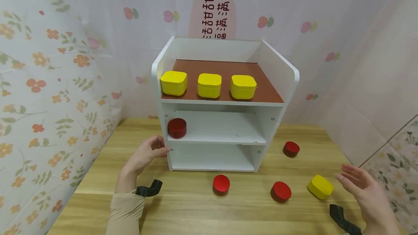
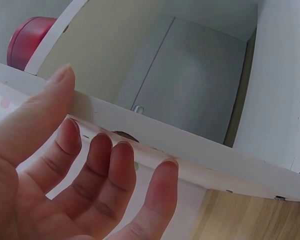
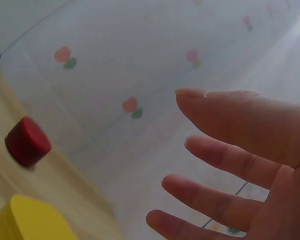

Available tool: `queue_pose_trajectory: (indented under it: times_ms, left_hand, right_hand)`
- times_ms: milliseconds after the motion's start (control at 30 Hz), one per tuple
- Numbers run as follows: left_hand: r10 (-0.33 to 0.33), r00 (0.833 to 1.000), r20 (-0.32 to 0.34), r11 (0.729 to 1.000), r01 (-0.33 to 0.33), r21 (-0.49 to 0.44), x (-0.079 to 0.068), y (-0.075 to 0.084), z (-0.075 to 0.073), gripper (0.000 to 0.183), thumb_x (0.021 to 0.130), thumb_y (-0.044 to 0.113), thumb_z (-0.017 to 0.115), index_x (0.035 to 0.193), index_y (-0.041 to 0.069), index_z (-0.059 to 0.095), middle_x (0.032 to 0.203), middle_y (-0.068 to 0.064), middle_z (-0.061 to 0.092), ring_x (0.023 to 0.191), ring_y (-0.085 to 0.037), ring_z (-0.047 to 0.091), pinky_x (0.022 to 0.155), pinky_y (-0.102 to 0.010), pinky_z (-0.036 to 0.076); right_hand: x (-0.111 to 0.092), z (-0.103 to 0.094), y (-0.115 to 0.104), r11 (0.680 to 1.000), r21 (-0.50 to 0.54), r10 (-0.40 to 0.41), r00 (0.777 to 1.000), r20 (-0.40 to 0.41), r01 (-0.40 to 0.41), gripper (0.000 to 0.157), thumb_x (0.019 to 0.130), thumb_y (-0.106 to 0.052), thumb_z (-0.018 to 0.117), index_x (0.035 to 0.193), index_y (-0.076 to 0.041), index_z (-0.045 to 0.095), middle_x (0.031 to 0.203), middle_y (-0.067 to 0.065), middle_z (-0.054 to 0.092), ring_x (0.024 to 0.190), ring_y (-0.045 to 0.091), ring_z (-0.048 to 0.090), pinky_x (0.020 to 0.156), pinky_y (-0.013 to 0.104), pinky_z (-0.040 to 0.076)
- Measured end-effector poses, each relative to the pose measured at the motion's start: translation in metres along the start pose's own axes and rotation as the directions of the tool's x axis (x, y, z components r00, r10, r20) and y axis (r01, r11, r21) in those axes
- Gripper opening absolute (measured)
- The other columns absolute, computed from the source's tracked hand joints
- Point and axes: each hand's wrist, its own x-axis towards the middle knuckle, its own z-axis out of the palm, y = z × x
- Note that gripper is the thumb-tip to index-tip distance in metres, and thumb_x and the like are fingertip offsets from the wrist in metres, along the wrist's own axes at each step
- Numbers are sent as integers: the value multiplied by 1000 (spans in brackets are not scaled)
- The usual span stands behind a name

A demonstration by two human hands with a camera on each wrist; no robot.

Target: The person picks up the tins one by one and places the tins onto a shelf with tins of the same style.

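Observation:
A white shelf unit (image 1: 279, 64) with a brown top board stands on the wooden table. At its left side panel is my left hand (image 1: 145, 155); in the left wrist view the thumb (image 2: 50, 100) lies over the panel's front edge, the other fingers bent along its outer face, gripping it. One red round tin (image 1: 177, 128) sits at the left of the middle shelf, just above that hand. My right hand (image 1: 364, 188) hovers at the table's right, fingers spread and holding nothing. The nearest thing to it is a yellow square tin (image 1: 320, 187).
Three yellow tins (image 1: 209, 86) line the top board's front. Red tins lie on the table: one before the unit (image 1: 221, 184), one farther right (image 1: 281, 192), one beside the unit's right side (image 1: 291, 149). Patterned curtains (image 1: 42, 82) hang at the back and sides.

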Motion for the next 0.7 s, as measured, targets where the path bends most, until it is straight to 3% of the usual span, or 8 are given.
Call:
queue_pose_trajectory:
  times_ms: [67, 167, 233, 367, 467, 533, 600, 700]
  left_hand:
    - [-2, 1000, 4, 1000, 2, -3, 0, 0, 1, 32, 91, 13, 70, 110, -5, 52, 102, -16, 57, 97, -25, 56, 90, -46, 51]
    - [4, 1000, 3, 1000, -4, -11, 0, 0, 1, 32, 92, 13, 70, 110, -6, 52, 102, -17, 57, 96, -26, 57, 91, -50, 50]
    - [1, 1000, -1, 1000, -1, -15, 0, 0, 2, 31, 91, 13, 70, 109, -5, 53, 102, -17, 57, 96, -26, 57, 91, -48, 50]
    - [-8, 1000, -3, 1000, 8, -9, -1, -1, 2, 30, 91, 14, 71, 108, -3, 53, 103, -17, 57, 98, -27, 57, 89, -42, 52]
    - [-10, 1000, -1, 1000, 10, -1, -1, -1, 2, 29, 91, 14, 71, 107, -3, 53, 103, -16, 57, 99, -28, 57, 89, -41, 52]
    - [-10, 1000, -1, 1000, 10, 0, -1, 0, 2, 29, 91, 14, 70, 107, -2, 52, 103, -16, 57, 100, -28, 57, 90, -44, 52]
    - [-11, 1000, -2, 1000, 11, 0, -1, 1, 2, 29, 91, 14, 70, 107, -2, 52, 102, -16, 57, 99, -28, 57, 90, -46, 51]
    - [-13, 1000, 4, 1000, 13, 5, 0, 1, 2, 29, 92, 15, 70, 107, -2, 52, 101, -16, 57, 98, -27, 57, 90, -45, 52]
  right_hand:
    - [1, -2, 9, 1000, 4, 20, 1000, 12, -20, 49, 98, -25, 61, 142, -31, 40, 117, -26, 44, 93, -17, 47, 67, 8, 41]
    - [3, -3, 20, 990, 140, 8, 998, 60, -17, 38, 99, -14, 60, 129, -33, 48, 112, -28, 49, 92, -15, 50, 67, 11, 45]
    - [6, -4, 25, 990, 126, 51, 993, 109, -65, 36, 100, -16, 59, 129, -34, 45, 117, -22, 48, 92, -14, 50, 70, 14, 47]
    - [12, -5, 34, 967, 55, 230, 947, 223, -247, 52, 99, -28, 60, 143, -27, 31, 143, 6, 31, 93, -11, 48, 79, 19, 49]
    - [16, -4, 39, 946, -7, 314, 910, 272, -324, 74, 99, -34, 60, 154, -13, 15, 154, 24, 9, 112, 9, 50, 87, 26, 50]
    - [19, -2, 40, 940, -52, 338, 896, 287, -338, 84, 99, -37, 59, 154, -4, 6, 156, 30, 1, 126, 27, 41, 96, 35, 47]
    - [19, -1, 42, 931, -37, 357, 880, 312, -364, 85, 99, -36, 59, 154, -3, 3, 155, 32, -6, 136, 45, 21, 105, 51, 38]
    - [18, 1, 47, 911, 52, 369, 864, 344, -409, 80, 99, -29, 60, 154, -8, 5, 154, 32, -15, 138, 49, 8, 108, 63, 21]
